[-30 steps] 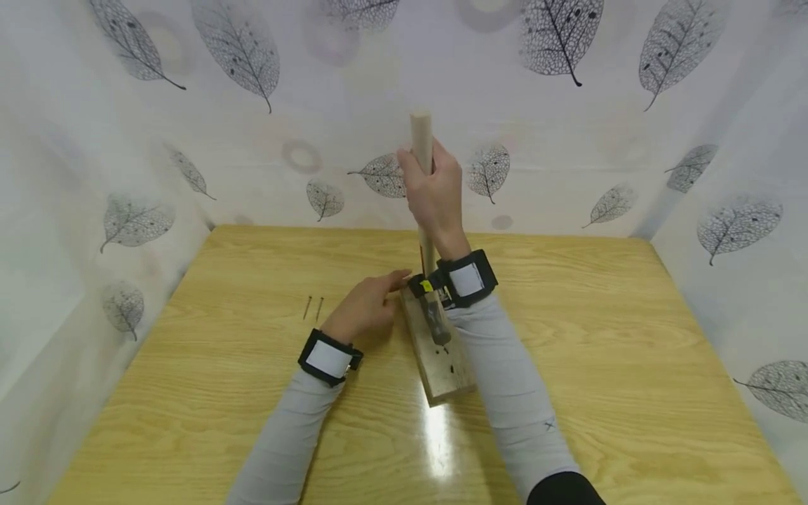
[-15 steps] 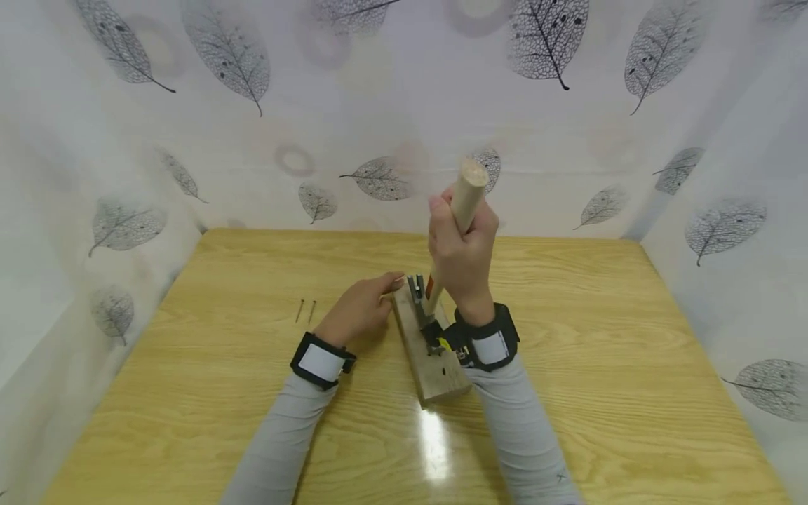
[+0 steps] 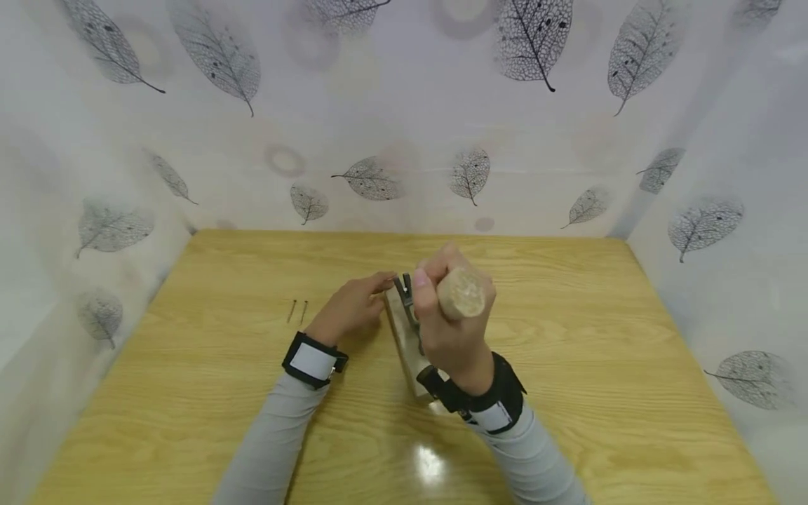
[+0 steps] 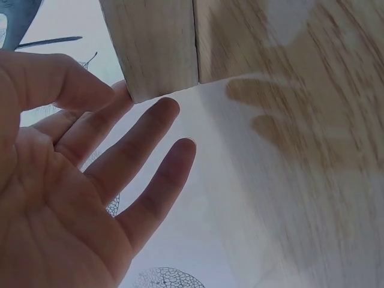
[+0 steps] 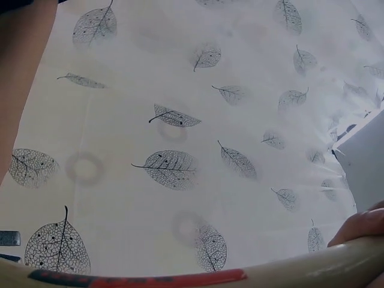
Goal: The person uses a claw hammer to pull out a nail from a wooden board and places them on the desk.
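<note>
My right hand (image 3: pixel 454 344) grips the wooden handle of a claw hammer (image 3: pixel 463 294), its butt end facing the head camera. The hammer's forked claw (image 3: pixel 405 287) shows past the fingers, over a wooden block (image 3: pixel 404 354). Much of the block and hammer head is hidden behind the right hand. At the block's far left corner, my left hand (image 3: pixel 347 308) rests its fingertips. In the left wrist view the fingers of that hand (image 4: pixel 72 186) are spread, some touching the end of the block (image 4: pixel 156 48). The right wrist view shows the handle (image 5: pixel 300 267) with a red mark.
Two nails (image 3: pixel 304 311) lie side by side on the wooden table (image 3: pixel 600 351), left of the left hand. A pale leaf-patterned curtain (image 3: pixel 391 105) surrounds the table at the back and sides.
My right hand has come down and toward me, swinging the hammer handle from pointing away to pointing at the head camera. The left hand stays at the block.
</note>
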`<state>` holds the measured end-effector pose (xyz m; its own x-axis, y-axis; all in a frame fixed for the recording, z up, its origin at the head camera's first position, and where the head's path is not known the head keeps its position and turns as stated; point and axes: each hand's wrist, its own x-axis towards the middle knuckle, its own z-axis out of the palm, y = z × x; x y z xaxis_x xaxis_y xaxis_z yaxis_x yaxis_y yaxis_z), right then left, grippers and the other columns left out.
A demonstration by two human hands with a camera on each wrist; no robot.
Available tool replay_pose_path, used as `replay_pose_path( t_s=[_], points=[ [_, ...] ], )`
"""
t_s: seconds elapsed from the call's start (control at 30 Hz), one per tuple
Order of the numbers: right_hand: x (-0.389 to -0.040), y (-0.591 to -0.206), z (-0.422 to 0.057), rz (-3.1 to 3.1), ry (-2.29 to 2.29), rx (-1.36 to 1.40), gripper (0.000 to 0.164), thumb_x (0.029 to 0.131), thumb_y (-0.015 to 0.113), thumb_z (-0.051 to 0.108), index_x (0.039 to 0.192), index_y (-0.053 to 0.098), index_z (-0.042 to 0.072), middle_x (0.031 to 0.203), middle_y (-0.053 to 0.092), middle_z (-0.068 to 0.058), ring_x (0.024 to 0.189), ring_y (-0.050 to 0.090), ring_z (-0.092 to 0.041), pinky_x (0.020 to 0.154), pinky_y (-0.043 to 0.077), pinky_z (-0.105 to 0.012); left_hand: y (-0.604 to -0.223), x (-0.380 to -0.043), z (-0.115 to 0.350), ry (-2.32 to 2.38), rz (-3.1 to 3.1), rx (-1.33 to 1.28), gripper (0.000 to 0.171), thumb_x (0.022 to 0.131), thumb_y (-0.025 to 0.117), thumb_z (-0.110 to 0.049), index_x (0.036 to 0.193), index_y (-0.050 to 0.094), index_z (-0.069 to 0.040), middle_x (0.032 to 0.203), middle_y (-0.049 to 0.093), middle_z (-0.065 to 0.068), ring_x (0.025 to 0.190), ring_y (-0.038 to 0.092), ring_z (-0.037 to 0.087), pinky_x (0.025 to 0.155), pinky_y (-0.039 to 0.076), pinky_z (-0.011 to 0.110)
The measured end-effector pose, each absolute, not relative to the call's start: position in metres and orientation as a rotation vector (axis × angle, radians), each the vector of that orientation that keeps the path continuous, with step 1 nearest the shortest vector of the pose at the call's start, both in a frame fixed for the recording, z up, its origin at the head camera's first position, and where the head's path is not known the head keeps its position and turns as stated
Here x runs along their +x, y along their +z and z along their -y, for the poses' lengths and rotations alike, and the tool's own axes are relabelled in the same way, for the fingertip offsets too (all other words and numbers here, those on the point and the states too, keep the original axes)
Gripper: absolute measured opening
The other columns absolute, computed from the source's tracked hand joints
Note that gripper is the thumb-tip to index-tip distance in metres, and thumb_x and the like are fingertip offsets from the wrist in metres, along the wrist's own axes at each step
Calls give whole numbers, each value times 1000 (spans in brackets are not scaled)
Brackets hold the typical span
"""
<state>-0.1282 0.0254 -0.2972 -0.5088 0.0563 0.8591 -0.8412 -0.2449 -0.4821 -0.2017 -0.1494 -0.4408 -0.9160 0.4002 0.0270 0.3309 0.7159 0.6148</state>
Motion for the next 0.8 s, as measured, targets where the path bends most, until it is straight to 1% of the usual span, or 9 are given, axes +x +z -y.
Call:
replay_pose_path(
  t_s=[0.07,0.13,0.23,0.3,0.4,0.47,0.53,0.67,0.8],
  points=[
    [-125,-296,-27,1407,1807,976,23,86,50,-6,66,43,2,49,42,-3,42,38,-8,37,29,-19,-441,-202,148,995,-2799,608,61,94,55,-4,154,43,-13,134,67,13,115,66,27,83,54,37],
    [-123,-294,-30,1433,1808,954,24,86,50,-5,65,43,2,50,42,-4,41,40,-8,36,31,-19,-440,-202,146,1005,-2790,600,65,95,55,-4,157,37,-13,133,67,15,97,69,24,76,54,34],
    [-120,-293,-34,1446,1829,929,23,86,49,-5,65,41,3,50,40,-3,40,39,-7,35,31,-19,-437,-201,145,1023,-2763,559,69,97,54,-4,160,29,-15,135,65,16,65,60,21,63,53,33],
    [-118,-293,-36,1430,1857,926,23,86,49,-4,66,39,4,50,37,-2,39,37,-6,34,30,-19,-434,-200,145,1011,-2768,564,68,97,53,-3,160,30,-15,137,64,16,58,55,20,63,53,34],
    [-117,-294,-38,1392,1899,947,24,85,47,-4,66,37,5,48,34,0,40,32,-6,34,28,-19,-432,-200,143,1036,-2806,669,56,98,55,-4,152,45,-10,139,63,15,86,68,25,87,57,40],
    [-116,-296,-39,1377,1906,958,23,85,47,-4,66,36,5,48,33,1,39,31,-6,35,26,-19,-432,-201,140,1084,-2835,789,44,96,58,-4,141,58,-6,135,65,15,111,65,29,104,50,43],
    [-117,-297,-40,1365,1908,967,23,85,46,-4,66,36,5,47,33,1,39,31,-6,35,26,-19,-431,-202,137,1160,-2830,887,32,96,61,-4,127,66,-4,131,67,13,126,58,31,112,43,46],
    [-120,-298,-41,1332,1912,1000,22,85,45,-5,68,35,4,47,33,1,39,30,-7,34,25,-18,-430,-200,136,1246,-2799,936,23,93,65,-6,115,71,-6,121,70,11,117,62,29,105,48,46],
    [-123,-297,-42,1250,1929,1043,21,85,44,-6,69,34,2,46,31,1,37,28,-6,34,24,-17,-428,-197,139,1241,-2794,918,24,92,66,-5,117,71,-6,122,71,13,117,64,30,103,51,47]
  ],
)
